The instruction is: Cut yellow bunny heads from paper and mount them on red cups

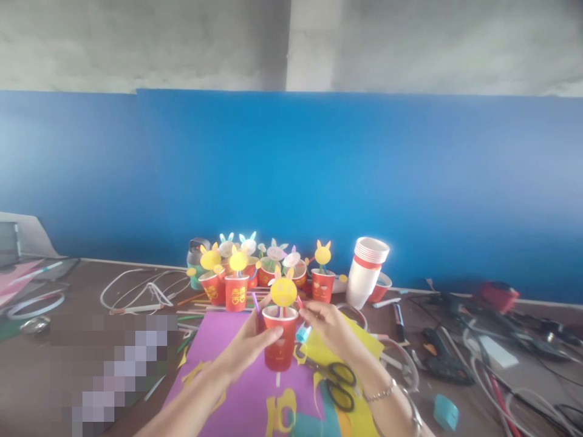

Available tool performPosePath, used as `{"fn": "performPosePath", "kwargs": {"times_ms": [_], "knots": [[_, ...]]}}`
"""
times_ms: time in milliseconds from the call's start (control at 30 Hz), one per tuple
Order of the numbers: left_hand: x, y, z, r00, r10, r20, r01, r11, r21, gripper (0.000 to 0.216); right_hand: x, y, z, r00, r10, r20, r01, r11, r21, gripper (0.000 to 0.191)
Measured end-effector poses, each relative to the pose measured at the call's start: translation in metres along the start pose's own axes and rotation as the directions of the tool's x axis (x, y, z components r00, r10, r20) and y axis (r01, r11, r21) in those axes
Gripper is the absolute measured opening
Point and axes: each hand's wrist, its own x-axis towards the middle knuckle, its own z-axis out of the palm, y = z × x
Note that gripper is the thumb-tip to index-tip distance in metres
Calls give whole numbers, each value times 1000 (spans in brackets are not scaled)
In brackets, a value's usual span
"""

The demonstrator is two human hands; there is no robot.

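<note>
My left hand (248,346) grips a red paper cup (279,343) that stands on a purple paper sheet (218,364). A yellow round paper face with ears (283,290) rises from the cup on a stick. My right hand (330,328) is at the cup's right rim, pinching a small red stick there, with a light blue piece just below its fingers. Behind, a cluster of finished red cups with paper bunny faces (237,279) stands near the blue wall.
A stack of white and red cups (367,270) stands to the right. Black scissors (339,382) lie on yellow paper (364,346) under my right wrist. Cables, a glue gun (439,352) and tools cover the right side; white wires (136,288) lie left.
</note>
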Motion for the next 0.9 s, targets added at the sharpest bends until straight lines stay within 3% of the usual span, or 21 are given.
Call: {"fn": "performPosePath", "kwargs": {"times_ms": [167,333,500,633,767,900], "knots": [[2,-10,-9,991,-13,-135,29,992,120,50,0,-1,3,999,-24,32,26,998,-65,34],[4,-7,-14,993,118,-25,-97,903,419,39,-2,3,4,997,-21,70,31,990,-140,36],[1,2,-15,992,127,15,-113,815,569,45,-6,1,7,988,-58,140,91,965,-245,34],[0,0,-16,991,131,-20,-100,840,533,42,-6,0,6,983,-92,157,129,960,-249,31],[2,-10,-19,981,140,-137,-87,937,337,48,-3,-1,4,993,-36,108,57,980,-193,33],[2,-19,-21,973,91,-213,-41,973,228,57,-4,-6,7,997,24,75,-13,989,-147,34]]}}
